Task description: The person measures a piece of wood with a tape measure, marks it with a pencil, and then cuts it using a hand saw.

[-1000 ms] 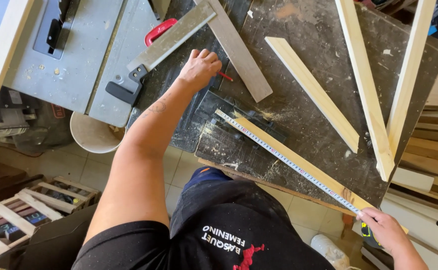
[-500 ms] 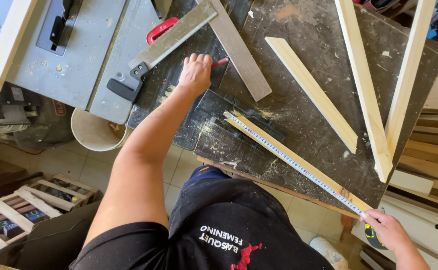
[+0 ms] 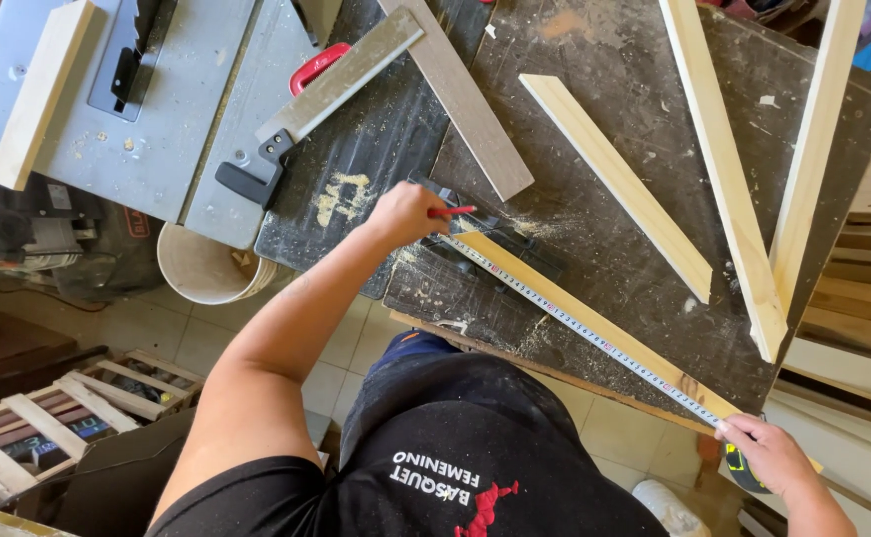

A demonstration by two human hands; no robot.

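Note:
A pale wooden strip (image 3: 614,338) lies diagonally along the near edge of the dark workbench (image 3: 594,219). A measuring tape blade (image 3: 575,323) is stretched along it. My left hand (image 3: 403,214) holds a red pencil (image 3: 452,211) at the strip's left end, tip touching the wood by the tape's hook. My right hand (image 3: 775,455) grips the tape measure's case (image 3: 742,467) at the strip's right end, off the bench corner.
A table saw (image 3: 147,99) stands at the left with a wooden block (image 3: 39,94) on it and a metal fence (image 3: 326,89) with a red handle. More wooden slats (image 3: 619,184) (image 3: 724,169) (image 3: 813,149) lie on the bench. A white bucket (image 3: 201,268) sits below.
My left hand has come back from the far side of the bench with the red pencil, down to the left end of the strip. The right hand stays on the tape case.

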